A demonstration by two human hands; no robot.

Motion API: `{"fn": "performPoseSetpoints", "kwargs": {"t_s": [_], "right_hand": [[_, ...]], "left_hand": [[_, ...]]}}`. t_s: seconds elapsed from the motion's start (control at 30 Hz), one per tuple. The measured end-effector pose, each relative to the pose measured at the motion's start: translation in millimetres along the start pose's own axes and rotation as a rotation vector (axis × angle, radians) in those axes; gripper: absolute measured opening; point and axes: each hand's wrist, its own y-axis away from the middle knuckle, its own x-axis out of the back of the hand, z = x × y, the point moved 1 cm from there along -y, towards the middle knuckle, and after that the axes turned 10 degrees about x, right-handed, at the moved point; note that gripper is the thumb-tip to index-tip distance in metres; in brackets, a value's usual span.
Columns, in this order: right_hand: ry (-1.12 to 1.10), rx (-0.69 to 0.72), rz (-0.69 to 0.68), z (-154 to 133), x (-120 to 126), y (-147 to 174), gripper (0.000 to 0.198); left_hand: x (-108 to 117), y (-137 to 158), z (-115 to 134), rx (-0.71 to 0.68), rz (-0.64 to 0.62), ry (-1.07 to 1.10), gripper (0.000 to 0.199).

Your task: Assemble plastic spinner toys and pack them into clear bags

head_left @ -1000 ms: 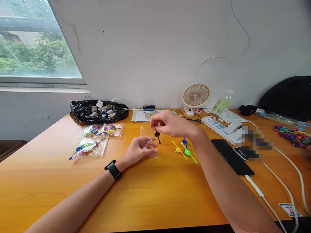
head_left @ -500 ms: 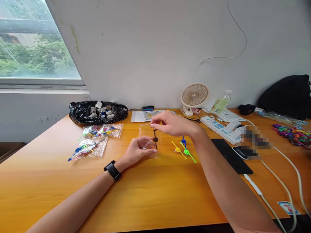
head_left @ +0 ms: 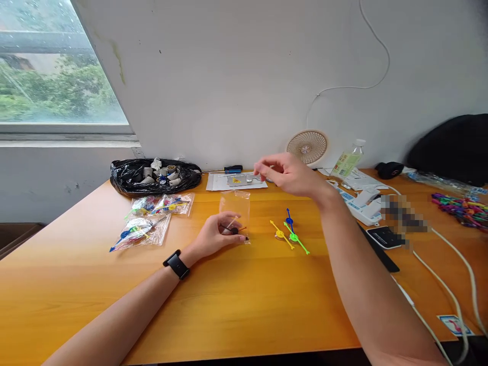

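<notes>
My left hand (head_left: pixel 215 234) is closed around the lower part of a clear plastic bag (head_left: pixel 235 203). A black arrow spinner (head_left: pixel 234 231) with a round hub and a pale arrow lie at the fingers, seemingly inside the bag. My right hand (head_left: pixel 287 173) is raised above the desk, up and to the right of the bag, fingers loosely curled and nothing visible in them. On the desk right of the bag lie a yellow arrow spinner (head_left: pixel 279 234), a green arrow spinner (head_left: pixel 294 237) and a blue arrow spinner (head_left: pixel 289 221), close together.
Filled clear bags of spinners (head_left: pixel 147 231) lie at the left. Behind them sits a black plastic bag (head_left: pixel 118 178) holding grey pieces. A screwdriver (head_left: pixel 232 169), papers (head_left: pixel 213 181), a fan (head_left: pixel 307 146), a bottle (head_left: pixel 348 160), a power strip (head_left: pixel 362 211) and white cables stand behind and right.
My right hand has let go of the black spinner and moved up and right. The black spinner has dropped from upright to lying low by my left fingers. The left hand stays put.
</notes>
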Motion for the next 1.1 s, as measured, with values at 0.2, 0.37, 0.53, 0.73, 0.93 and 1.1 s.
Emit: {"fn": "performPoseSetpoints", "kwargs": {"t_s": [0.2, 0.37, 0.53, 0.73, 0.93, 1.1], "right_hand": [[0.129, -0.129, -0.134, 49, 13, 11, 0.055], [0.142, -0.310, -0.384, 61, 7, 13, 0.053], [0.195, -0.611, -0.845, 59, -17, 14, 0.037], [0.223, -0.822, -1.121, 61, -55, 11, 0.033], [0.170, -0.712, -0.944, 64, -56, 10, 0.032], [-0.007, -0.444, -0.678, 62, -31, 7, 0.020]], "left_hand": [[4, 1, 4, -0.103, 0.044, -0.031, 0.065], [7, -3, -10, -0.016, -0.106, -0.056, 0.066], [7, -5, -15, 0.009, -0.057, -0.061, 0.065], [8, -4, -8, 0.040, 0.004, -0.044, 0.071], [8, -4, -7, 0.024, 0.009, -0.063, 0.066], [7, -7, -15, -0.022, 0.018, -0.079, 0.063]]}}
